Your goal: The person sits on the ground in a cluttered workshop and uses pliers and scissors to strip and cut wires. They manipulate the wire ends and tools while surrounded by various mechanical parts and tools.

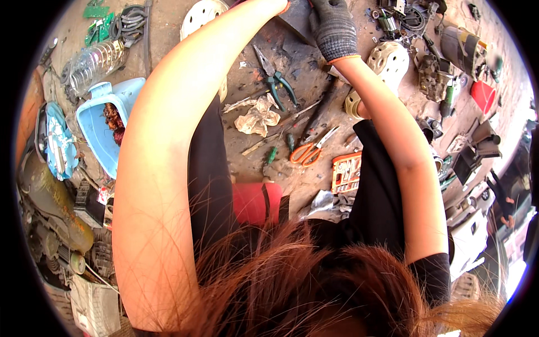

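My left forearm (247,28) runs out past the top edge, and only a bit of orange glove cuff shows at its end. The left hand itself lies outside the picture. At the top centre my right hand (335,28), in a grey knit glove with an orange cuff, is beside a dark flat slab (296,23). The picture's edge cuts off its fingers, so whether it grips the slab cannot be told. Nearer to me, pliers (275,77) with teal handles lie spread on the ground, beside a crumpled paper (257,116).
Orange-handled scissors (307,153), a green-handled screwdriver (272,155) and an orange bit case (346,173) lie between my legs. Left are a blue bin (96,129) with copper-coloured scrap, a plastic bottle (96,66) and green circuit boards (100,31). Dismantled motor parts (435,78) crowd the right.
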A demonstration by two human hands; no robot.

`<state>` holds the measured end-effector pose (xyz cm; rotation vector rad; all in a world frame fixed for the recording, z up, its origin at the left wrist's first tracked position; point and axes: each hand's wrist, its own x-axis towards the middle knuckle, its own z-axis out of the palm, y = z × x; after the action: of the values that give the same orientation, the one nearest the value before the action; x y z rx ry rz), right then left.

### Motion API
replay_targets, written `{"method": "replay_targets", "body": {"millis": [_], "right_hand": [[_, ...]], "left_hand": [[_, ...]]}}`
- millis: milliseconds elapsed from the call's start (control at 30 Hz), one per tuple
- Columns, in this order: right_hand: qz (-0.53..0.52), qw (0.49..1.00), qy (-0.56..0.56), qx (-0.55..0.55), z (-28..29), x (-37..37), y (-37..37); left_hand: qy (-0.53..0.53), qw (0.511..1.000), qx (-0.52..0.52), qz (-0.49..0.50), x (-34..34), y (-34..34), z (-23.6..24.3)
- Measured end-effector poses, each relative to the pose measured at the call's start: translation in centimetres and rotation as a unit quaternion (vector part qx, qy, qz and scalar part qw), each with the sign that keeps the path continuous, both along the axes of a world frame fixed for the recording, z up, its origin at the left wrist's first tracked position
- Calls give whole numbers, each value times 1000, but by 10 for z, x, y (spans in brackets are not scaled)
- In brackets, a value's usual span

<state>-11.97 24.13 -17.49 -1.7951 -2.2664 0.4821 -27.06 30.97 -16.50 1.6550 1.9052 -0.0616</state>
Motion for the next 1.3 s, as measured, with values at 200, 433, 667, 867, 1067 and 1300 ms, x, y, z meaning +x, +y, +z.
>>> {"method": "replay_targets", "body": {"millis": [200, 433, 667, 867, 1067, 1300], "right_hand": [[11, 1000, 23, 6, -1, 6, -8], [49, 998, -8, 23, -3, 15, -10], [61, 997, 53, 16, -3, 20, 2], [77, 996, 35, 5, -1, 11, 17], [69, 997, 12, -34, 12, 1, 21], [57, 997, -44, -43, 15, 9, 10]], "left_hand": [[-9, 1000, -16, -6, 0, 1, 5], [-4, 1000, -17, -10, -1, 2, 6], [22, 1000, 20, -10, -3, 0, 1], [47, 998, 41, -23, -10, 7, 14], [69, 996, 53, -36, -1, 5, 11], [42, 999, 11, -17, -3, 9, 13]]}}
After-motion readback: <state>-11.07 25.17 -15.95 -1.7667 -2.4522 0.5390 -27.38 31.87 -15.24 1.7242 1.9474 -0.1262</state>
